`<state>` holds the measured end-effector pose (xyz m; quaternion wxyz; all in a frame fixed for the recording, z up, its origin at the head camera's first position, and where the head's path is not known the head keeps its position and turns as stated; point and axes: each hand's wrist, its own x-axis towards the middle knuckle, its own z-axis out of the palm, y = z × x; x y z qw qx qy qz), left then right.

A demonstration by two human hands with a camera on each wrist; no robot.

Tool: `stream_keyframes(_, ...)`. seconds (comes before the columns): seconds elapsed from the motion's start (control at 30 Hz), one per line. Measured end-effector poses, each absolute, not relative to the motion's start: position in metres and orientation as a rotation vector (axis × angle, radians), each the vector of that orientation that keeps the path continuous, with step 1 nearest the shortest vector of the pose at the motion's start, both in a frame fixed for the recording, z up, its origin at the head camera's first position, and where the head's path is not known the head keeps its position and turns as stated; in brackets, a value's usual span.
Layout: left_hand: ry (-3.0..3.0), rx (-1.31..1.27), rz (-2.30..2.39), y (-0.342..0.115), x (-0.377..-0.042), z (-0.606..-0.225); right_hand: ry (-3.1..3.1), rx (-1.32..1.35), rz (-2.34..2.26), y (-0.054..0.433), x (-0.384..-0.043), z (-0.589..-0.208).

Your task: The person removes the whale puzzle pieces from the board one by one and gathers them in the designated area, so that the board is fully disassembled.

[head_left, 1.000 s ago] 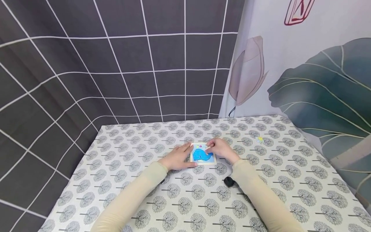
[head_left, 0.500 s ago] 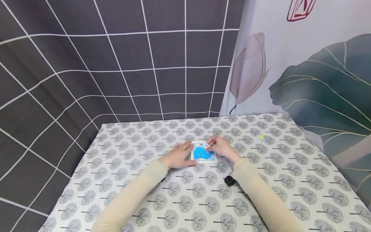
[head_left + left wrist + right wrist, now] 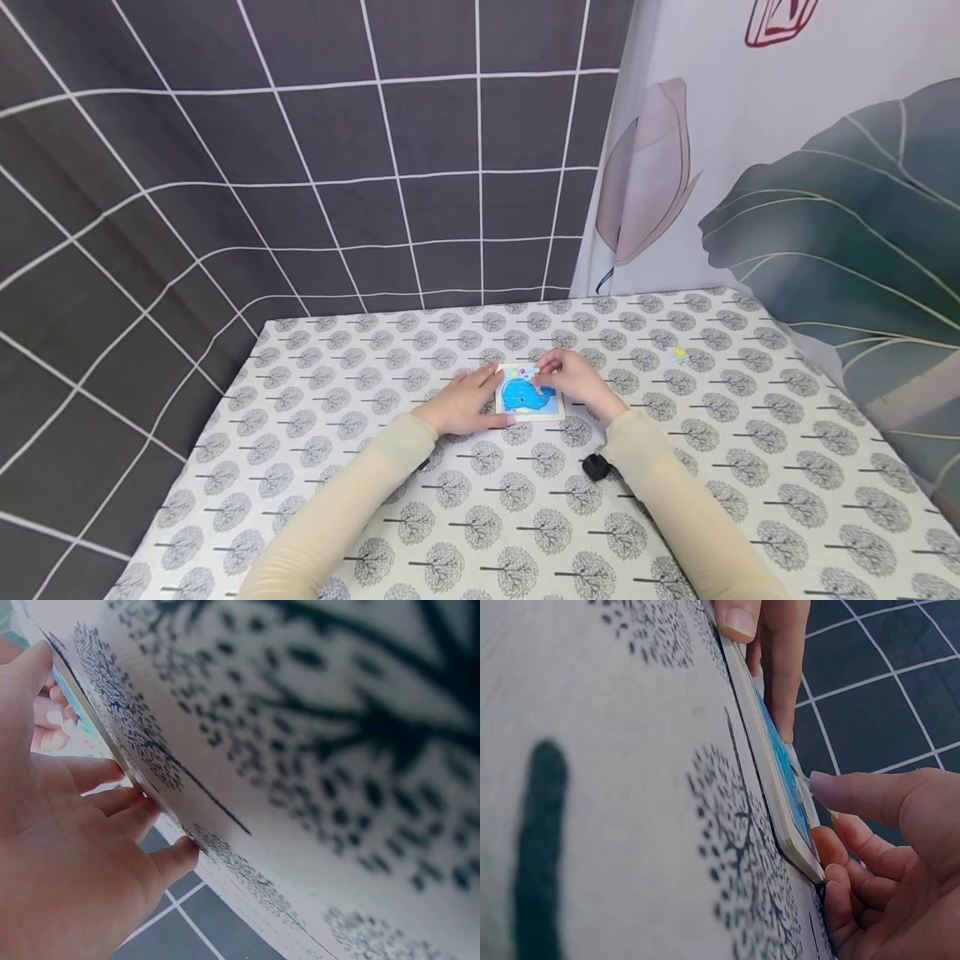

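A small square puzzle board point(image 3: 558, 414) with a light wooden rim and a blue whale picture point(image 3: 519, 394) lies flat on the cloth. My left hand point(image 3: 462, 404) rests against its left side, fingers spread at the upper left and thumb along the near edge. The left wrist view shows those fingertips touching the board's rim. At the far right corner my right hand point(image 3: 576, 379) pinches a small, thin, pale puzzle piece point(image 3: 802, 784) between thumb and fingers. The piece sits at the board's surface; my fingers mostly hide it, so its shape is unclear.
A small yellow and pale-blue piece point(image 3: 678, 352) lies farther right on the tree-print tablecloth point(image 3: 480, 525). Near my right wrist is a small black device point(image 3: 596, 467). A dark gridded curtain point(image 3: 427, 133) hangs behind the table, with a leaf-print curtain point(image 3: 840, 217) at right.
The head view has shifted slightly. My left hand stays against the board, and my right hand keeps to the same corner with only tiny finger movement.
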<state>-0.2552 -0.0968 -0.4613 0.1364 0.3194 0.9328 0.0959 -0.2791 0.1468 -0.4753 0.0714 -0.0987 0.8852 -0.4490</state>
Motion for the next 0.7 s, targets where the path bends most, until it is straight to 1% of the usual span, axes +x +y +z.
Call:
stream_keyframes(0.23,2.707,0.947,0.275,-0.0968,-0.2559,-0.461,2.646,-0.268,-1.392,0.1455,-0.2782,-0.4741)
stream_keyframes(0.7,2.711,0.938,0.263,-0.0969,-0.257,-0.4634,2.677,-0.308,-1.377,0.1443,-0.2768,-0.474)
